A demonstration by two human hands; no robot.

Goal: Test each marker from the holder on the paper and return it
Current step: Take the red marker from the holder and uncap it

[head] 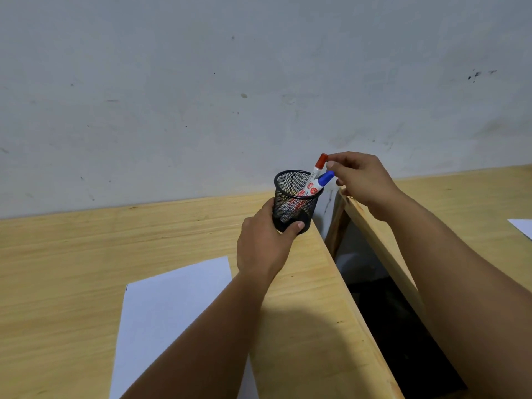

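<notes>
Head view: the left hand (263,243) grips the mesh holder (296,200) on the worktop (86,254), apparently steadying it. The right hand (359,177) pinches the blue marker (324,180) beside the red marker (316,168), probably for lifting toward the paper (172,306) nearby.

There is a single view, from a camera worn on the person's head. It looks forward and slightly down from above the near part of the wooden bench (86,254) toward its far edge, where the bench meets a grey-white wall (201,82) that fills the upper half of the picture. The wide lens bends the far edge into a slant. The camera sits close: both forearms enter from the bottom and reach to mid-frame. The bench's right edge runs diagonally down the picture, with a dark gap (388,312) beside it and a second wooden bench (460,197) beyond.
</notes>
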